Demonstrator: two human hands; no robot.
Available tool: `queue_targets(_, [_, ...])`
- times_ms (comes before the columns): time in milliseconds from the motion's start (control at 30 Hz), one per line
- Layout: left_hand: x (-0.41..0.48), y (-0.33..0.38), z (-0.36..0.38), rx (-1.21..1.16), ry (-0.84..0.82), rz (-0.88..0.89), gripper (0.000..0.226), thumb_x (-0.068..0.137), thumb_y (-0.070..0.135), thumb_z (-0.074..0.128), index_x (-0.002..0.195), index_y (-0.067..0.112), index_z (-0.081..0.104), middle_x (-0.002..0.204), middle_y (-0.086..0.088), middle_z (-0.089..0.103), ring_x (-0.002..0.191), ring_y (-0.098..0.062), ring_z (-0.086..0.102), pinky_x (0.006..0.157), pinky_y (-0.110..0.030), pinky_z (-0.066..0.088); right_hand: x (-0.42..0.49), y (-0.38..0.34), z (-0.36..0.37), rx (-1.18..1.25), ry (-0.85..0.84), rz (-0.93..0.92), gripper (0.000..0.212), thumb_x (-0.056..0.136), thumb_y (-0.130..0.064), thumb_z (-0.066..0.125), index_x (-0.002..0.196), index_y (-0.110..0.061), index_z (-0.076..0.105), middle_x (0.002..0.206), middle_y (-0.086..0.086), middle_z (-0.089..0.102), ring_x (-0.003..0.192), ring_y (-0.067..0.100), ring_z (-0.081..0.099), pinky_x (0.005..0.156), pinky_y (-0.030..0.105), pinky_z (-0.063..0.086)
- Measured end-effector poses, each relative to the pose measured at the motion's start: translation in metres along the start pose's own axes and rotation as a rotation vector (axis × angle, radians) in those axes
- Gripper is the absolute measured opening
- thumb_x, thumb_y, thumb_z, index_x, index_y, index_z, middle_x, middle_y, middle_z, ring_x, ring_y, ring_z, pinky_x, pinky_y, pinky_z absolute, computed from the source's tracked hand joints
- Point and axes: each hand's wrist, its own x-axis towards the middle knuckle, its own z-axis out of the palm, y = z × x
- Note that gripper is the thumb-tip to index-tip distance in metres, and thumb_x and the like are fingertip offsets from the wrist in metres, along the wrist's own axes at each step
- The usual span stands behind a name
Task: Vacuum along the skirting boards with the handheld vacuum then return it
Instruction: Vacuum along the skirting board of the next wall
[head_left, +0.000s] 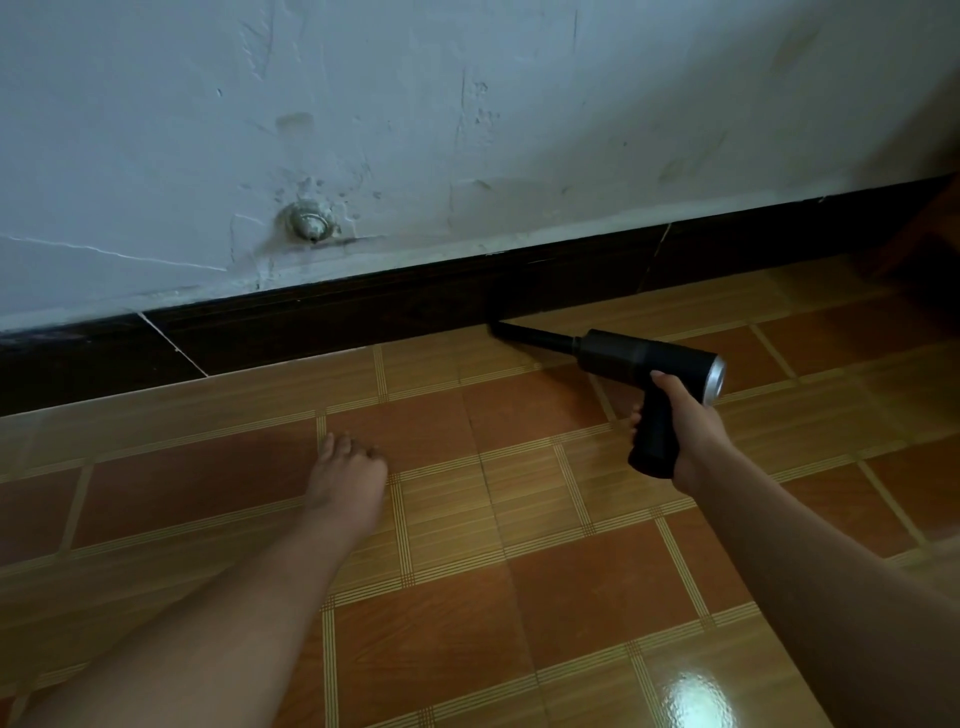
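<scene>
My right hand (680, 431) grips the pistol handle of a black handheld vacuum (644, 358) with a silver rear end. Its long black nozzle points left and slightly away from me, and the tip sits at the foot of the dark brown skirting board (311, 327), where board meets floor. My left hand (348, 473) rests on the orange tiled floor (545, 597), fingers toward the wall, holding nothing, about a tile's width short of the skirting board.
Above the skirting board rises a scuffed white wall (467, 104) with a capped metal pipe stub (306, 221) low down at the left. A brown wooden piece of furniture (935, 228) stands at the far right against the wall.
</scene>
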Motion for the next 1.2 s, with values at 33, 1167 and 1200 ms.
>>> queue_targets(33, [0.0, 0.001, 0.0, 0.008, 0.0, -0.004, 0.052, 0.097, 0.023, 0.044, 0.145, 0.006, 0.03, 0.149, -0.017, 0.035, 0.144, -0.029, 0.019, 0.119, -0.04, 0.006, 0.0, 0.0, -0.002, 0.009, 0.014, -0.002, 0.022, 0.086, -0.027, 0.063, 0.096, -0.009, 0.057, 0.072, 0.008, 0.059, 0.058, 0.017, 0.056, 0.059, 0.028, 0.049])
queue_targets(1167, [-0.019, -0.023, 0.004, -0.219, 0.01, -0.017, 0.058, 0.095, 0.028, 0.049, 0.147, 0.019, 0.027, 0.155, -0.007, 0.02, 0.143, -0.024, 0.022, 0.116, -0.039, 0.017, -0.005, 0.017, 0.024, -0.03, -0.086, 0.025, 0.02, 0.087, -0.025, 0.061, 0.096, -0.008, 0.057, 0.07, 0.007, 0.058, 0.056, 0.016, 0.055, 0.057, 0.028, 0.047])
queue_targets(1200, [-0.02, -0.025, 0.005, -0.234, 0.008, -0.024, 0.058, 0.095, 0.028, 0.05, 0.147, 0.02, 0.026, 0.156, -0.006, 0.018, 0.143, -0.023, 0.021, 0.116, -0.039, 0.016, -0.005, 0.018, 0.025, -0.026, -0.096, 0.032, 0.02, 0.087, -0.025, 0.061, 0.097, -0.008, 0.057, 0.07, 0.007, 0.058, 0.057, 0.017, 0.054, 0.057, 0.029, 0.047])
